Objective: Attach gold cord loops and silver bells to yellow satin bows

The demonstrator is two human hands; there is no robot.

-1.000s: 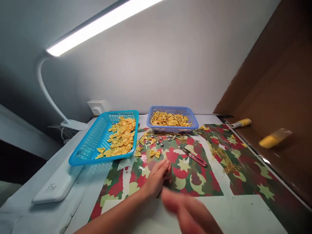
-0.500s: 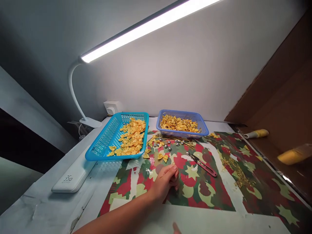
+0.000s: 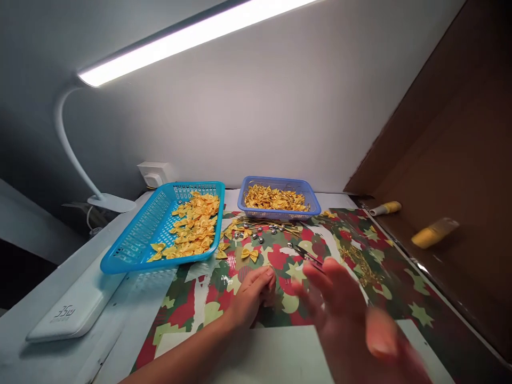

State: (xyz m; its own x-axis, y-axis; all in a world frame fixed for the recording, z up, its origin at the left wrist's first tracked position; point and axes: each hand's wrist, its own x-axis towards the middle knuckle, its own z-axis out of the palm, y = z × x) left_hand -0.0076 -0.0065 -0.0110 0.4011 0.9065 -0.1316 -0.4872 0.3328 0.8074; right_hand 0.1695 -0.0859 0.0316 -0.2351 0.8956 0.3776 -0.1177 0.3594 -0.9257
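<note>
My left hand [image 3: 256, 288] rests on the patterned sheet with its fingers curled closed; whatever is inside, if anything, is hidden. Just beyond it lies a yellow ribbon bow [image 3: 250, 255]. My right hand [image 3: 340, 314] is raised close to the camera, somewhat blurred, fingers spread and holding nothing I can see. Past its fingertips, partly covered, are small thread snips [image 3: 308, 256]. Small silver bells [image 3: 260, 240] and gold wire ties [image 3: 288, 226] are scattered farther back.
A blue basket [image 3: 136, 261] of yellow bows stands at the left, a purple basket [image 3: 280, 215] of gold-tied bows behind. A white power bank [image 3: 68, 314], a desk lamp [image 3: 112, 202], a loose gold wire pile [image 3: 362, 266] and yellow-ended rolls [image 3: 386, 208] surround the work area.
My right hand has risen into view from the bottom edge, fingers spread, and now partly covers the snips. My left hand stays curled in place while the view has turned slightly right.
</note>
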